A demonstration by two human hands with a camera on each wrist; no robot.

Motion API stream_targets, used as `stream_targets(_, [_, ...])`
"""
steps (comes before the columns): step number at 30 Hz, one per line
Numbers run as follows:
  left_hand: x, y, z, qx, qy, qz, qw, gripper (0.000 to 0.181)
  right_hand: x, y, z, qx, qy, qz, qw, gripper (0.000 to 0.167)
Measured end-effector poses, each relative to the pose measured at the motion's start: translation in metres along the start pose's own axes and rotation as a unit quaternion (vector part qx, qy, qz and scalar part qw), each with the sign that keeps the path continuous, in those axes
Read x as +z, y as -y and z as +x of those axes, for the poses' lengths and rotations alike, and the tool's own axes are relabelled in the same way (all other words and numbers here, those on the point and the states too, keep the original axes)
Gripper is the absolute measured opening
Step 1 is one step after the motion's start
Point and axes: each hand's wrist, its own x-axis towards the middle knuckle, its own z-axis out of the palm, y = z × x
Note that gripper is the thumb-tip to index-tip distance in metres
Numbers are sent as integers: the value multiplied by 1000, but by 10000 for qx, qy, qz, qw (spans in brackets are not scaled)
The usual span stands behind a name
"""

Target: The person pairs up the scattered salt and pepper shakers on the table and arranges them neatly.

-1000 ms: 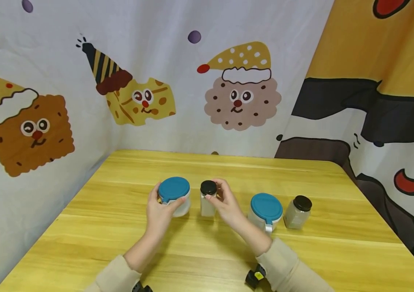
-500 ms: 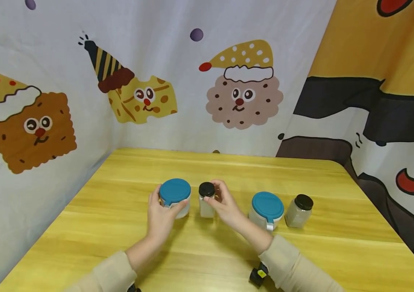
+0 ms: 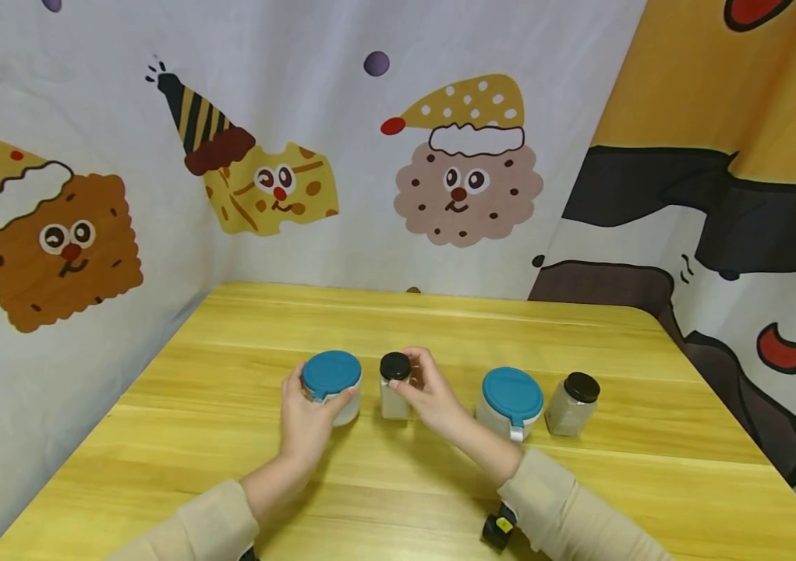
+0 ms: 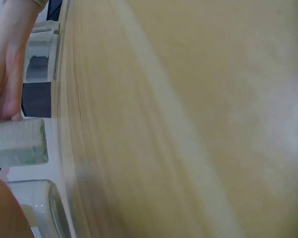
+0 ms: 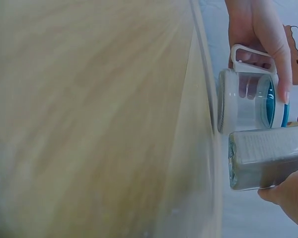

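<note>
In the head view my left hand [image 3: 306,425] grips a clear lidded jar [image 3: 331,372] with a flat blue lid, thumb and fingers on its sides. The right wrist view shows this jar's see-through body [image 5: 246,99] and white handle [image 5: 253,58]. Just to its right, my right hand [image 3: 437,399] holds a small glass jar [image 3: 394,401] with a black cap between thumb and fingers. Both jars stand roughly upright, side by side with a narrow gap in the head view. The small glass jar [image 4: 17,143] seems slightly off the tabletop in the left wrist view.
On the right of the wooden table [image 3: 398,499] stand a second blue-lidded jar [image 3: 513,397], its handle toward me, and a second black-capped glass jar [image 3: 571,405]. My right forearm passes close to that blue-lidded jar. A printed cartoon curtain [image 3: 362,140] hangs behind the table.
The held blue-lidded jar has come a little nearer to me. The small black-capped jar in my right hand has shifted slightly left and nearer. The two jars on the right stay put.
</note>
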Motion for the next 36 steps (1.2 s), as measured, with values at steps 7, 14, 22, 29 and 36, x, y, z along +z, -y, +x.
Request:
stream_targets(7, [1,2,-4,-92,27,39,9999,96,2,12,-4,59,73,-155,9998,39])
stream_targets(14, [2,1,-6,-129,56,83,9999,95,4,8,-4,33,83,-55,9999,39])
stream_targets(22, [2,1,-6,-65,58,57,9999,93,4,7,-4,165,131,-23,9998,40])
stream_targets(29, [1,1,-8,-37,72,36,10000,91,5,6,-4,167,172,-61,9997,40])
stream_targets(36, [2,2,-9,78,-4,100,9999,90,5,4,-4,166,210,-17,9996,40])
